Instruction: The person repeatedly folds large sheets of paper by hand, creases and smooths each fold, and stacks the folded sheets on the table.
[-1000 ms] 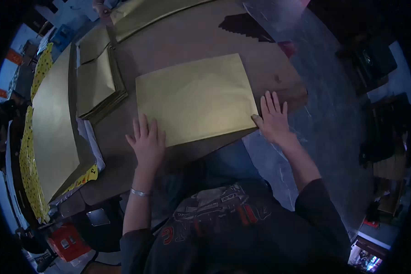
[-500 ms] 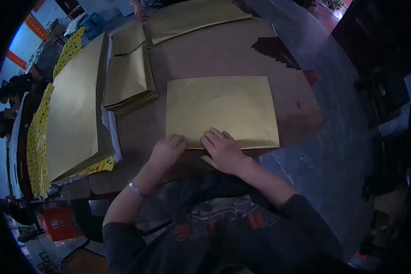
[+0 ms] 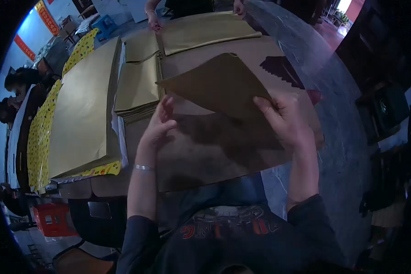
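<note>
One gold sheet (image 3: 219, 86) is in the air before me, clear of the brown table (image 3: 201, 169), and my right hand (image 3: 285, 116) has hold of it: thumb laid on the near face, the other fingers partly hidden at the right-hand edge, closed in a pinch. From that grip the sheet's long axis runs leftward across my front, tilted, its left corner pointing toward the stack of folded sheets (image 3: 138, 86). That corner lies just beside the stack's right edge; whether the two touch, I cannot tell. My left hand (image 3: 160, 121) is the nearer one to both corner and stack. It stands just below the corner, palm turned inward, thumb and fingers loosely spread, with nothing seen in its grasp; whether a fingertip brushes the sheet is unclear. Across the table, another person's hand (image 3: 154, 23) is near the left end of a larger sheet (image 3: 210, 34).
</note>
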{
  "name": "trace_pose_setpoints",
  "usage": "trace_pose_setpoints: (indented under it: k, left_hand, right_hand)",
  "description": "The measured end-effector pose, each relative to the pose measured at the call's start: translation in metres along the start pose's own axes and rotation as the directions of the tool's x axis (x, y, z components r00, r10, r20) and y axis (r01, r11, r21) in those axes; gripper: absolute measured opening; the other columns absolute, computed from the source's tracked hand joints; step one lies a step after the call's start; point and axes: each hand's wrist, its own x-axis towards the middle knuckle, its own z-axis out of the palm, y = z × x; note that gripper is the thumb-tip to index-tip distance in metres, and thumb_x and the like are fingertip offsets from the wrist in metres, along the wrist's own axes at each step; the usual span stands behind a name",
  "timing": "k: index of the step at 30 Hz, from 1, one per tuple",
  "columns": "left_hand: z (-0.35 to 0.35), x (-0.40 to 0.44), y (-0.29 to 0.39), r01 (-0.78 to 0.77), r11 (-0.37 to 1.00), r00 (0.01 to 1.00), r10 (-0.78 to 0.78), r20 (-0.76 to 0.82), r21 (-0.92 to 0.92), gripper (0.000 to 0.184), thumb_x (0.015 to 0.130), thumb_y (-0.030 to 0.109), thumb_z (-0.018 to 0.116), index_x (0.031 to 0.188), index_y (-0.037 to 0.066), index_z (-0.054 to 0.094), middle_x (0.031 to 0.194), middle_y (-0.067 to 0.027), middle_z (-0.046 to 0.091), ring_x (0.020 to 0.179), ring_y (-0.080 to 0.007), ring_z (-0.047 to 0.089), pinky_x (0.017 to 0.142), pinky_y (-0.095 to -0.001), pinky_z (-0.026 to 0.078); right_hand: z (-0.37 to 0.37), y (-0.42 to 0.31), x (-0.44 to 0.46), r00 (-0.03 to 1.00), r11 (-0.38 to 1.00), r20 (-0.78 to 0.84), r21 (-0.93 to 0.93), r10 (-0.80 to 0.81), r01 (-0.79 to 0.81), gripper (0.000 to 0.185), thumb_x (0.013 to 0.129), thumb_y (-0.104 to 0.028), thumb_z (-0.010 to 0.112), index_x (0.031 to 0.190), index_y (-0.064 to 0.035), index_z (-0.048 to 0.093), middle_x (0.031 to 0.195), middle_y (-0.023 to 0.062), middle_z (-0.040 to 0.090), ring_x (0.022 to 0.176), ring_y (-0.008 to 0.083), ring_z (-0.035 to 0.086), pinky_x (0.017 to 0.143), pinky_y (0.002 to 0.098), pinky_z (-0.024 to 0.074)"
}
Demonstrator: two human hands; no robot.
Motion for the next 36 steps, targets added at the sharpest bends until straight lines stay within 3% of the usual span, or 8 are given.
trace_pose_setpoints:
  k: [5, 7, 13, 15, 17, 20, 25, 36]
  left_hand:
    - [0.062, 0.045, 0.002, 0.044, 0.974, 0.996, -0.025, 0.091, -0.221, 0.09, 0.069, 0.024, 0.087, 0.143, 0.005, 0.04, 0.142, -0.0096, 0.049, 0.13, -0.0215, 0.047, 0.108, -0.0409, 0.039]
    - [0.073, 0.067, 0.003, 0.237, 0.965, 0.969, -0.226, 0.104, -0.115, 0.066, 0.073, 0.016, 0.085, 0.13, 0.003, 0.054, 0.124, -0.0089, 0.062, 0.112, -0.0213, 0.06, 0.093, -0.0413, 0.05]
    - [0.091, 0.073, 0.097, -0.09, 0.897, 0.992, 0.119, -0.041, 0.432, 0.027, 0.088, 0.01, 0.071, 0.114, 0.003, 0.068, 0.109, -0.0086, 0.069, 0.107, -0.0206, 0.061, 0.097, -0.0334, 0.047]
    - [0.074, 0.068, 0.12, -0.55, 0.78, 0.829, 0.465, 0.312, 0.3, 0.02, 0.086, 0.013, 0.068, 0.103, 0.005, 0.072, 0.111, -0.0171, 0.069, 0.111, -0.0313, 0.063, 0.102, -0.0387, 0.045]
    - [0.061, 0.043, 0.114, -0.647, 0.566, 0.762, 0.497, 0.414, 0.511, 0.022, 0.084, 0.012, 0.068, 0.104, 0.005, 0.072, 0.115, -0.0183, 0.067, 0.114, -0.0317, 0.062, 0.106, -0.0468, 0.041]
    - [0.014, 0.009, 0.047, -0.686, 0.057, 0.726, -0.002, 0.688, 0.725, 0.021, 0.078, 0.016, 0.071, 0.097, 0.008, 0.074, 0.111, -0.0109, 0.071, 0.121, -0.0322, 0.059, 0.111, -0.0535, 0.031]
    - [0.065, -0.103, -0.03, -0.475, 0.406, 0.873, 0.11, 0.474, 0.781, 0.021, 0.073, 0.011, 0.069, 0.093, 0.016, 0.072, 0.108, -0.002, 0.071, 0.119, -0.0291, 0.06, 0.104, -0.0515, 0.037]
    - [0.067, -0.131, -0.038, -0.369, 0.301, 0.921, -0.011, 0.39, 0.879, 0.014, 0.075, 0.009, 0.068, 0.087, 0.015, 0.069, 0.115, -0.0053, 0.069, 0.126, -0.0289, 0.056, 0.108, -0.0517, 0.032]
  right_hand:
    - [-0.016, 0.015, 0.01, 0.991, 0.991, -0.112, 0.104, -0.073, 0.085, 0.014, 0.089, -0.013, 0.064, 0.093, 0.0007, 0.067, 0.069, 0.014, 0.061, 0.06, 0.0228, 0.057, 0.057, 0.0361, 0.0437]
    - [-0.033, 0.03, 0.023, 0.99, 0.991, -0.053, -0.046, -0.131, 0.129, 0.014, 0.089, -0.012, 0.064, 0.095, 0.0004, 0.068, 0.072, 0.0141, 0.063, 0.062, 0.0225, 0.059, 0.058, 0.0356, 0.0452]
    - [-0.078, 0.03, 0.043, 0.959, 0.938, -0.003, -0.209, -0.283, 0.276, 0.014, 0.086, -0.011, 0.067, 0.098, -0.0035, 0.071, 0.087, 0.0124, 0.071, 0.083, 0.0275, 0.069, 0.075, 0.0367, 0.0558]
    - [-0.082, 0.035, 0.041, 0.775, 0.736, 0.051, -0.277, -0.63, 0.617, 0.016, 0.084, -0.012, 0.068, 0.099, -0.0059, 0.072, 0.096, 0.0116, 0.072, 0.095, 0.0301, 0.07, 0.085, 0.041, 0.0567]
    - [-0.07, 0.052, 0.012, 0.803, 0.742, 0.112, -0.324, -0.586, 0.587, 0.024, 0.079, -0.011, 0.068, 0.103, -0.007, 0.071, 0.101, 0.0124, 0.072, 0.108, 0.0342, 0.066, 0.091, 0.0463, 0.0547]
    - [-0.044, 0.075, -0.046, 0.801, 0.708, 0.294, -0.375, -0.521, 0.598, 0.029, 0.08, -0.012, 0.064, 0.108, -0.0104, 0.069, 0.114, 0.0093, 0.069, 0.121, 0.0311, 0.058, 0.098, 0.0486, 0.0486]
    - [0.01, 0.144, -0.154, 0.778, 0.791, 0.499, -0.261, -0.381, 0.554, 0.028, 0.083, -0.015, 0.06, 0.109, -0.0125, 0.067, 0.127, 0.0062, 0.061, 0.129, 0.0305, 0.051, 0.106, 0.0515, 0.0386]
    - [0.032, 0.185, -0.174, 0.837, 0.848, 0.448, -0.264, -0.314, 0.46, 0.041, 0.077, -0.017, 0.07, 0.117, -0.0152, 0.063, 0.138, 0.0085, 0.053, 0.133, 0.0315, 0.045, 0.107, 0.057, 0.036]
